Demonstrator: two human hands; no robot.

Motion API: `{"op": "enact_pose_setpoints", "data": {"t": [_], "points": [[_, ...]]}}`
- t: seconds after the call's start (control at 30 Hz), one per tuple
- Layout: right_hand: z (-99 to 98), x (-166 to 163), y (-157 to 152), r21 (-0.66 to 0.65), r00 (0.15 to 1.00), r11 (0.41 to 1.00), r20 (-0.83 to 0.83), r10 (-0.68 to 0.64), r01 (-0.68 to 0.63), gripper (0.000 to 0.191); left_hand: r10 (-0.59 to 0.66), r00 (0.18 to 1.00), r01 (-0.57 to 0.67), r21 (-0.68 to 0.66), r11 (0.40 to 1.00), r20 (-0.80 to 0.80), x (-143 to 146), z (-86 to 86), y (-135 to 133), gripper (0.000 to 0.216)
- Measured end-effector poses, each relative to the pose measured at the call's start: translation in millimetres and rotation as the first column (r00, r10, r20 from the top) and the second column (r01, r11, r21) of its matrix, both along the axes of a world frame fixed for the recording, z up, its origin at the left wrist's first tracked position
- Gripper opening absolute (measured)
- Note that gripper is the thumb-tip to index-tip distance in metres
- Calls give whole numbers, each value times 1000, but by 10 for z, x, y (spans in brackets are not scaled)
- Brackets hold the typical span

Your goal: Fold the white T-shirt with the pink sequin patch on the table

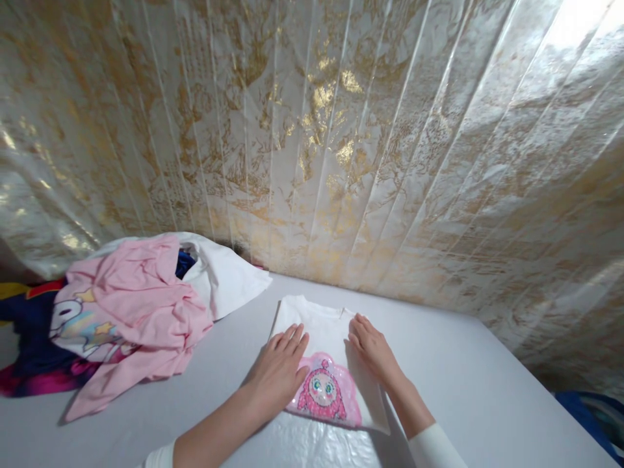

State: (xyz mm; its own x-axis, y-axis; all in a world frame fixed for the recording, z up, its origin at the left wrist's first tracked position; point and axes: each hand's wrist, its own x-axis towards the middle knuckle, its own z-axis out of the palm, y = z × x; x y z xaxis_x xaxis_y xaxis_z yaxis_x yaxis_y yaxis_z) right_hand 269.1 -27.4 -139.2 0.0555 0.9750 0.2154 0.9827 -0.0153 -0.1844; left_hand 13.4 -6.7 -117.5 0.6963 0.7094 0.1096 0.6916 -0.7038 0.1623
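A folded white T-shirt [325, 323] with a pink cartoon-girl patch [322, 392] lies on the pale table [463, 390] in front of me. My left hand [279, 366] lies flat on its left half, fingers stretched out toward the collar. On the shirt's right edge rests my right hand [370, 344], fingers curled down onto the fabric near the neckline. Neither hand lifts the shirt.
A heap of unfolded clothes sits at the left: a pink garment [131, 312] on top, a white one [227, 276] behind, dark blue and magenta pieces [29, 364] beneath. A gold-and-white marbled curtain [341, 143] backs the table. Something blue [592, 409] shows at the lower right.
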Motion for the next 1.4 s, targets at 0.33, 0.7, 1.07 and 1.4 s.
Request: {"op": "enact_pose_setpoints", "data": {"t": [0.33, 0.7, 1.07, 1.4], "points": [[195, -249, -191, -50, 987, 992, -117, 109, -115, 46, -57, 989, 53, 34, 998, 134, -123, -72, 241, 46], [381, -744, -893, -33, 861, 898, -303, 410, -439, 66, -196, 830, 315, -148, 938, 523, -429, 238, -211, 37], [205, -873, -805, 39, 950, 969, -192, 246, -243, 65, -197, 873, 299, -169, 939, 447, -415, 111, -377, 57], [48, -828, -756, 134, 950, 976, -238, 202, -174, 40, -120, 883, 201, -135, 970, 453, -338, -38, -272, 35]]}}
